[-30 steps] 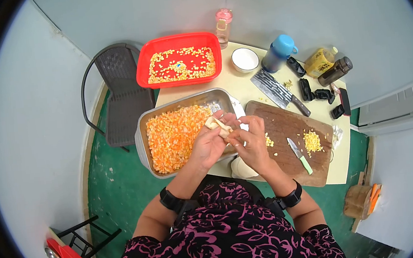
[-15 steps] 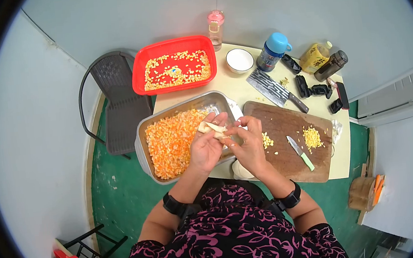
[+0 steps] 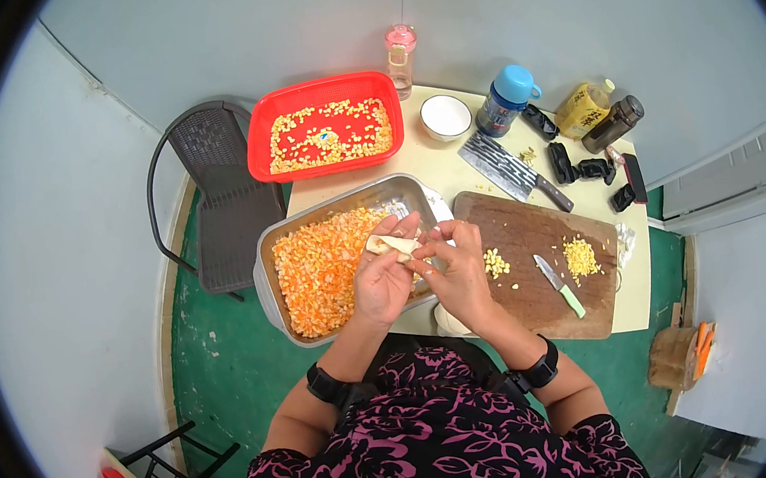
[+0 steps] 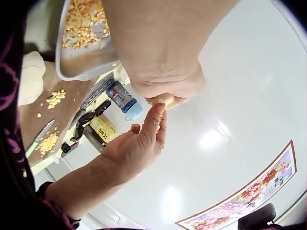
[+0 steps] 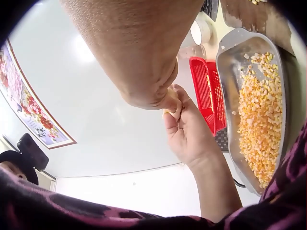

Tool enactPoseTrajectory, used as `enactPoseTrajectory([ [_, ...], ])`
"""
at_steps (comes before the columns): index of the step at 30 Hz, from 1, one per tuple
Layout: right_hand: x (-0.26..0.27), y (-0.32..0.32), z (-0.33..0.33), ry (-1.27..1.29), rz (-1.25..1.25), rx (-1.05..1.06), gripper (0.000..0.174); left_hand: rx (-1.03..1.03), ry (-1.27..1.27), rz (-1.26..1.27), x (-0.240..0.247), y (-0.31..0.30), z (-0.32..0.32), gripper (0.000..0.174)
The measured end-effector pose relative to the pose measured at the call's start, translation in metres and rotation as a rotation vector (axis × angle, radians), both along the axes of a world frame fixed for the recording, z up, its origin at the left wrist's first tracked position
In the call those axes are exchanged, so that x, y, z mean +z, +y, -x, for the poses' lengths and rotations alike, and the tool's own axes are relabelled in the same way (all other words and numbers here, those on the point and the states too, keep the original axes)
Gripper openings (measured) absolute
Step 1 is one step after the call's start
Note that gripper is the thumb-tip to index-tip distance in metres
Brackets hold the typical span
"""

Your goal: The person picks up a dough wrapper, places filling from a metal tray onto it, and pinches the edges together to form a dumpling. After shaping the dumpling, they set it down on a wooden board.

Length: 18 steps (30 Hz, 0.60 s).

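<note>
A folded piece of pale dough (image 3: 393, 245) lies across the fingers of the left hand (image 3: 384, 280), which cups it palm up above the right end of the metal tray (image 3: 263, 277). The right hand (image 3: 459, 273) pinches the dough's right end between thumb and fingers. In the left wrist view the right hand (image 4: 132, 153) meets a bit of the dough (image 4: 164, 99) at its fingertips. The right wrist view shows the left hand (image 5: 189, 132) curled round the dough (image 5: 176, 106). Orange and yellow chopped filling (image 3: 318, 272) fills much of the tray.
Behind the tray is a red basket (image 3: 252, 150) with corn kernels. A cutting board (image 3: 528, 235) at right bears a small knife (image 3: 558, 285) and chopped yellow bits. A cleaver (image 3: 500, 165), white bowl (image 3: 445, 117) and bottles stand farther back. White dough (image 3: 450, 322) sits by the front edge.
Both hands have shifted slightly left relative to the first frame, staying together at the dough. The dough looks more folded over, and the head view has shifted a little.
</note>
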State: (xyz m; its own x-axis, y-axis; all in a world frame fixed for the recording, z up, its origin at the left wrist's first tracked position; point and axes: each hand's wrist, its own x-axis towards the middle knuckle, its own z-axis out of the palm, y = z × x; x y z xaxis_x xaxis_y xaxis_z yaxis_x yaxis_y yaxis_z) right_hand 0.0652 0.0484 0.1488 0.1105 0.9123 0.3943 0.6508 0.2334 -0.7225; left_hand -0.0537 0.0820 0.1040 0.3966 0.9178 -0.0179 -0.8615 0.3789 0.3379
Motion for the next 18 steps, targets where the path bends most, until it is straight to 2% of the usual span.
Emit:
enactPoseTrajectory([
  [3, -0.0021, 0.0004, 0.0016, 0.028, 0.000, -0.011, 0.015, -0.021, -0.006, 0.009, -0.0027, 0.0004, 0.0018, 0.047],
  [6, -0.0031, -0.0001, -0.0009, 0.053, 0.017, -0.021, 0.014, -0.067, 0.090, -0.068, -0.0093, -0.0017, 0.0051, 0.049],
  [9, -0.0007, -0.0008, -0.0036, 0.046, 0.042, -0.047, 0.013, -0.095, 0.239, -0.043, -0.0073, -0.0065, 0.0100, 0.051],
  [15, 0.0018, -0.0034, -0.0070, 0.004, 0.055, -0.044, 0.014, -0.060, 0.397, -0.211, -0.0065, -0.0067, 0.0097, 0.043],
  [18, 0.0000, -0.0034, -0.0072, 0.066, 0.082, -0.074, 0.014, -0.045, 0.466, -0.250, -0.0009, -0.0088, 0.0084, 0.040],
])
